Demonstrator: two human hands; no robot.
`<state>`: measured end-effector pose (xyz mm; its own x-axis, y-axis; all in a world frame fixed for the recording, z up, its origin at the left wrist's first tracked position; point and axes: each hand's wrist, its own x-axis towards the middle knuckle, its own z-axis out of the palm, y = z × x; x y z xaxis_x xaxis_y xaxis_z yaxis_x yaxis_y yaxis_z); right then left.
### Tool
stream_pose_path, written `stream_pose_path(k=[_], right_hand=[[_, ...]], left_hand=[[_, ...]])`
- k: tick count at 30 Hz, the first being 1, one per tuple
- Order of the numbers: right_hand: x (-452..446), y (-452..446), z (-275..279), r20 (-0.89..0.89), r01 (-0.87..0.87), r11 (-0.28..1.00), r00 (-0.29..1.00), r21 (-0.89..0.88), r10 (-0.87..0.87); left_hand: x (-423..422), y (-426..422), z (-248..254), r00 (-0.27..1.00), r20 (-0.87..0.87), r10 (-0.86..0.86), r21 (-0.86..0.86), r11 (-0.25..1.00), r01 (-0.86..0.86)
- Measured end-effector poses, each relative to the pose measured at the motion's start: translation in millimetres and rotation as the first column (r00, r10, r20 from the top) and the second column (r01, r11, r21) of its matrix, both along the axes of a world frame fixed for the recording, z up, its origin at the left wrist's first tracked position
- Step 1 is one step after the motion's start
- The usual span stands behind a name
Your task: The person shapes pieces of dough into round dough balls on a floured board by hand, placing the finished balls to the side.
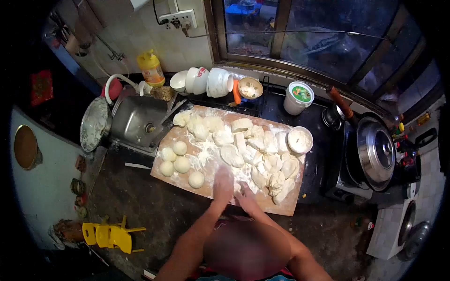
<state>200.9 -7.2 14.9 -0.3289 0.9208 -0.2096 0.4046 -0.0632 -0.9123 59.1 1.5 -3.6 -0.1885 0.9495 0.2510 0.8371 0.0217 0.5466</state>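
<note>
My left hand (223, 182) is low over the front edge of the floured wooden board (211, 188), its fingers smeared by motion. Beside it, my right hand (245, 194) is closed around a small pale piece of dough (237, 188), mostly hidden by the fingers. Left of my hands sit several smooth round dough balls, the nearest dough ball (196, 180) close to the board's edge. Rough flattened dough pieces (232, 155) cover the middle and right of the board. Loose flour (204, 152) is scattered between them.
A bowl of flour (300, 139) stands at the board's right corner. Behind are stacked bowls (199, 79), a carrot (236, 92) and a white tub (294, 104). A sink (136, 119) is left; a lidded pan (376, 149) is right. Yellow chairs (110, 235) stand at lower left.
</note>
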Motion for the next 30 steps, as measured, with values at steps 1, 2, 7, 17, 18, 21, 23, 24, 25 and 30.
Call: stream_pose_path(k=[1,2,7,17,18,21,23,24,25,30], right_hand=[[2,-2,2,-0.018,-0.034,0.993,0.999,0.111,0.037],[11,-5,18,-0.009,-0.102,0.946,0.994,0.309,0.11],[12,-10,52,0.134,-0.28,0.953,0.955,0.111,0.265],[0,-7,34,-0.008,0.014,0.995,1.0,0.1,-0.014],[7,-10,34,0.048,-0.11,0.987,0.993,0.121,0.105],[15,-16,30,0.135,-0.299,0.94,0.951,0.166,0.279],[5,-11,22,0.079,-0.186,0.957,0.982,0.222,0.173],[1,-6,19,0.054,-0.124,0.96,0.992,0.25,0.114],[-4,4,25,0.054,-0.066,0.99,0.997,0.122,0.059],[-14,10,26,-0.089,0.108,0.955,0.987,-0.277,-0.137]], left_hand=[[6,-24,-4,0.995,0.05,-0.081,-0.002,0.997,0.081],[11,-36,-5,0.983,0.101,-0.156,-0.002,0.988,0.157],[14,-19,-3,0.976,-0.046,0.211,-0.021,0.977,-0.212],[12,-17,30,0.976,0.213,-0.036,-0.026,0.999,0.042],[18,-24,39,0.904,0.422,0.07,-0.115,0.993,-0.023],[23,-32,28,0.76,0.557,0.336,-0.302,0.934,-0.191],[12,-17,8,0.936,0.172,0.306,-0.104,0.951,-0.292],[4,-1,7,0.973,-0.017,0.23,0.059,0.972,-0.228],[-5,20,8,0.964,-0.073,0.255,0.099,0.964,-0.247],[-13,31,-13,0.93,-0.331,0.16,0.171,0.979,-0.108]])
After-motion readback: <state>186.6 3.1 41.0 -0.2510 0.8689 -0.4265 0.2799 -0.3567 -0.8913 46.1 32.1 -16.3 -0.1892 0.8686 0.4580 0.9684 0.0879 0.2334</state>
